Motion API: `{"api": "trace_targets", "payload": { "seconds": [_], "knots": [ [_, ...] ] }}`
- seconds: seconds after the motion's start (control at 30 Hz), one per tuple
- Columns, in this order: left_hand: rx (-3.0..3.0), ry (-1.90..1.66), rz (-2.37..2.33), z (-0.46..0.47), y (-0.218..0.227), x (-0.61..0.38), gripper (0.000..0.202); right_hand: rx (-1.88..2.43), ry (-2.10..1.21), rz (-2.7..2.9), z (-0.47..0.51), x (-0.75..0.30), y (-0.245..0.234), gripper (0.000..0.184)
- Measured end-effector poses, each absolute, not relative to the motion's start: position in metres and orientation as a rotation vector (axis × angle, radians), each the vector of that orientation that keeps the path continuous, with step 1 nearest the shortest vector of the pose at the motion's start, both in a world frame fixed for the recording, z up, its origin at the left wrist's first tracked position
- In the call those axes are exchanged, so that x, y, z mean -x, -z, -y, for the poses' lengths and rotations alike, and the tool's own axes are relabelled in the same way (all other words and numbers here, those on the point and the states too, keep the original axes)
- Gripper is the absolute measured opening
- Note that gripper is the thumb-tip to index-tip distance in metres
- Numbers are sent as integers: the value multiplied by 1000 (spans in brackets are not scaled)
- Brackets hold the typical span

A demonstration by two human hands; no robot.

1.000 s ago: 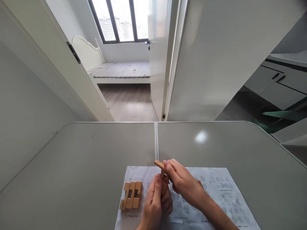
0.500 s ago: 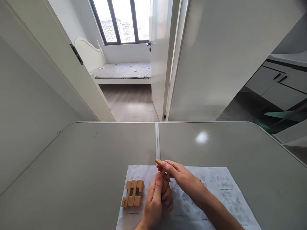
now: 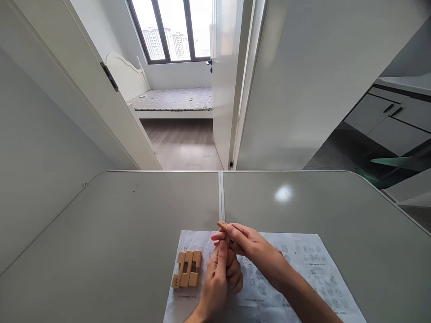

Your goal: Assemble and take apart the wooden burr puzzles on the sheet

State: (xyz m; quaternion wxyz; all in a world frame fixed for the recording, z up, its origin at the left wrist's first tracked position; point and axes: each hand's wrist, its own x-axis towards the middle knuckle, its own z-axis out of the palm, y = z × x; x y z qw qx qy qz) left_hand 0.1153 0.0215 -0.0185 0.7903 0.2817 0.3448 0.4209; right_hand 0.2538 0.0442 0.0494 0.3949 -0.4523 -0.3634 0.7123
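Observation:
My left hand point(image 3: 220, 280) is closed around a wooden puzzle piece that is mostly hidden by its fingers. My right hand point(image 3: 251, 246) pinches a second notched wooden piece point(image 3: 222, 224) whose tip sticks out above the fingers, pressed against the one in my left hand. Both hands hover over a printed instruction sheet point(image 3: 303, 264) lying on the grey table point(image 3: 134, 224). To the left of my left hand, a cluster of three notched wooden bars point(image 3: 186, 268) lies side by side on the sheet.
A seam runs down the middle of the table point(image 3: 220, 197). Beyond the far edge stand white walls and an open door point(image 3: 222, 80) into a bedroom. Grey cabinets point(image 3: 390, 121) are at the right.
My hands have drawn slightly closer together and shifted a little up the sheet, the right fingers now curling over the left thumb. The cluster of bars has stayed put.

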Motion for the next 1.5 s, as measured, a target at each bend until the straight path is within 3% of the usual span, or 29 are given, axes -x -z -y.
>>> {"api": "trace_targets", "payload": {
  "seconds": [0.23,0.47,1.5],
  "knots": [
    [-617,-900,-751,-23,21,-115,67,1148,-1770,958,-45,-253,-52,70],
    [-725,-885,-688,-21,17,-116,64,1101,-1975,980,-47,-280,-52,66],
    [-793,-819,-701,-17,10,-118,64,992,-1884,918,-47,-289,-57,54]
  ]
}}
